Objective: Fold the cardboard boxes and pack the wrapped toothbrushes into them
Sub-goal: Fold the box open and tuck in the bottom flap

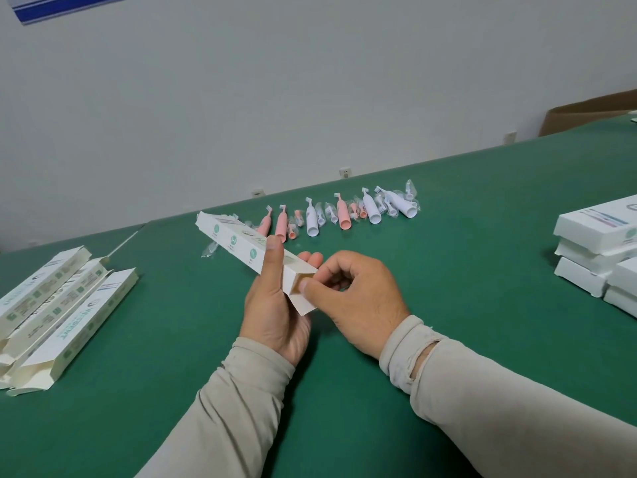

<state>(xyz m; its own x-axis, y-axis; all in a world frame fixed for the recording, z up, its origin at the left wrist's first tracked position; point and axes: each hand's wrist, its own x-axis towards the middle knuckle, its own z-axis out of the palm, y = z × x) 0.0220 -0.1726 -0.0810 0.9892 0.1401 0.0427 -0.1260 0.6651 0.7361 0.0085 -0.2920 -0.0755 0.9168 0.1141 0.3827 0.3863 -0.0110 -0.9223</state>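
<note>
White carton (241,244) steadied in my left hand (275,305) above the green surface (448,288), so my right hand (355,298) pinches its end flap shut.

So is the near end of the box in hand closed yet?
Not yet: the box shows its brown inside at the near end, where the right hand pinches the flap.

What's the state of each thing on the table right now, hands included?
held box: off the table, tilted, near end flap not yet closed
left hand: grips the held box, thumb on top
right hand: pinches the end flap
boxes on the left: lying in a loose pile, end flaps open
stacked boxes on the right: lying flat, piled up
wrapped toothbrushes: in a row on the table, unpacked
</note>
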